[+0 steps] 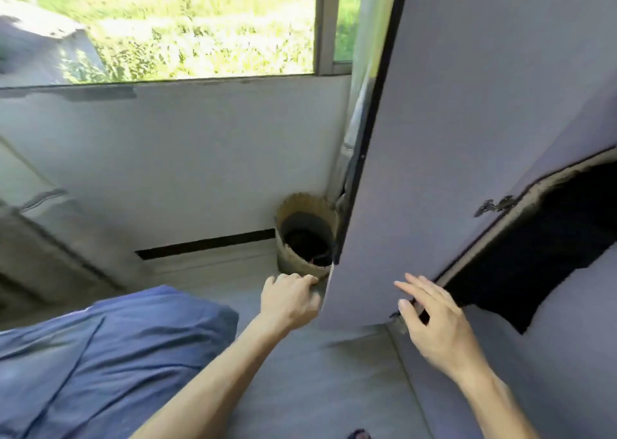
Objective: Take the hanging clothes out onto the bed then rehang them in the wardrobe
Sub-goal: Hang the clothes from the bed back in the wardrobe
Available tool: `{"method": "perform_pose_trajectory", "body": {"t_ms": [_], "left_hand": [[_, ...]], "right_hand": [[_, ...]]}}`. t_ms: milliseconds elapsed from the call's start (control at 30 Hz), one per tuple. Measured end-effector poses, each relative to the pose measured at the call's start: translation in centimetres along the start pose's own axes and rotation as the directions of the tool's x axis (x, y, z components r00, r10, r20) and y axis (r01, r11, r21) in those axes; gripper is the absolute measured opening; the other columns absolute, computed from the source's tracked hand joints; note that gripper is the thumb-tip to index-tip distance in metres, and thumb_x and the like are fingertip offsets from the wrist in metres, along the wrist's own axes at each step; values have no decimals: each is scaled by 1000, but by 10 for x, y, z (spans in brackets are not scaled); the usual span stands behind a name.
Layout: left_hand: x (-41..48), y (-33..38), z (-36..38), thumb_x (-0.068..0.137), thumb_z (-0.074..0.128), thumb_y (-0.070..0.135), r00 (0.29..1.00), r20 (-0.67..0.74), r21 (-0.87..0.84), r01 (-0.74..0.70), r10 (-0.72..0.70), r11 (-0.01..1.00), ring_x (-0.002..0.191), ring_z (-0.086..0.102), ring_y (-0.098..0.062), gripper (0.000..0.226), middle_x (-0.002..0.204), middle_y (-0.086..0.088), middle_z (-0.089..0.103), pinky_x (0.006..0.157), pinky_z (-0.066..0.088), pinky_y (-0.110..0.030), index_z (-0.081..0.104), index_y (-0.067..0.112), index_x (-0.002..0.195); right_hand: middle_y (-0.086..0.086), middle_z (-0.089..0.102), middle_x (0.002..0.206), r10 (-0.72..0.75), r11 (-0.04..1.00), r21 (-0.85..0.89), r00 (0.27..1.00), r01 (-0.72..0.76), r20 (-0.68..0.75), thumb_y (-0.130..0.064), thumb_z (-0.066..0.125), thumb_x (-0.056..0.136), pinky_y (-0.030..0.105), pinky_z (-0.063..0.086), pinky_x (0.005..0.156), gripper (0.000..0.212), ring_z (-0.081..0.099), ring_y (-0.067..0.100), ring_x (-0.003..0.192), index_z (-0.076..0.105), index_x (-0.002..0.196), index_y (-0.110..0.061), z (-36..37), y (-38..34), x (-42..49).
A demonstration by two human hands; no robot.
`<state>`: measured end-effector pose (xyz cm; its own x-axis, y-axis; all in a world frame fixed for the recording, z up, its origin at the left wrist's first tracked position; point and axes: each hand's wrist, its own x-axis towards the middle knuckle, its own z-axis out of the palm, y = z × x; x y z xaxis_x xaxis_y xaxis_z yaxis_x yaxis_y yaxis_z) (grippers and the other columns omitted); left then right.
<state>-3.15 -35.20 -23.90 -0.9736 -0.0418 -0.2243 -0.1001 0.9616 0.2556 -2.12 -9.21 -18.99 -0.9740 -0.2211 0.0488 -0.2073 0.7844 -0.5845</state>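
Both my hands at the wardrobe door.

My left hand [289,300] curls its fingers round the near free edge of the door [434,138], gripping it. My right hand [434,321] is open, fingers spread, fingertips against the door's face beside the hinge side. The wardrobe [547,258] gapes dark on the right; I can't tell any clothes inside. The bed [100,355], blue-covered, lies near left. A basket [305,234] stands just beyond the door's edge, under the window [187,24].
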Motion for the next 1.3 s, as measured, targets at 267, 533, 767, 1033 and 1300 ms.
{"method": "perform_pose_trajectory", "body": {"t_ms": [267, 533, 767, 1033, 1300], "left_hand": [[-192, -187, 68, 83, 30, 47, 864, 41, -41, 502, -501, 864, 141, 35, -19, 61, 141, 8, 55, 112, 28, -45, 51, 33, 138], [-345, -245, 82, 95, 45, 37, 524, -75, -308, 797, -848, 519, 135, 43, -21, 56, 145, 1, 50, 110, 35, -41, 41, 23, 149], [-408, -243, 92, 97, 47, 36, 219, -39, -397, 892, -975, 216, 139, 39, -17, 56, 148, 4, 47, 111, 32, -37, 39, 25, 151], [-423, -246, 92, 97, 39, 42, 65, -24, -388, 919, -998, 69, 142, 34, -14, 56, 151, 7, 43, 113, 29, -35, 39, 29, 151], [-410, -325, 102, 98, 45, 36, 113, 76, -424, 903, -991, 71, 138, 40, -18, 54, 150, 3, 45, 114, 31, -38, 39, 24, 151]], "right_hand": [[-11, 48, 148, -320, 923, -77, 862, 378, 394, -35, 53, 99, 27, 21, 119, 37, 27, 7, 146, 60, 135, -29, 149, -106, -34], [-7, 49, 148, -627, 657, 68, 495, 751, 601, -38, 52, 99, 25, 18, 119, 42, 30, 14, 146, 56, 139, -27, 244, -227, -46], [-7, 52, 146, -759, 401, 257, 162, 879, 631, -39, 53, 99, 32, 29, 117, 41, 35, 18, 145, 55, 139, -30, 291, -295, -45], [-3, 69, 123, -855, 127, 339, -71, 932, 514, -30, 72, 88, 39, 46, 103, 35, 58, 28, 126, 69, 122, -22, 324, -343, -25], [-4, 56, 143, -754, 129, 335, -127, 933, 645, -39, 52, 98, 39, 37, 114, 41, 39, 24, 143, 57, 137, -29, 397, -391, -21]]}}
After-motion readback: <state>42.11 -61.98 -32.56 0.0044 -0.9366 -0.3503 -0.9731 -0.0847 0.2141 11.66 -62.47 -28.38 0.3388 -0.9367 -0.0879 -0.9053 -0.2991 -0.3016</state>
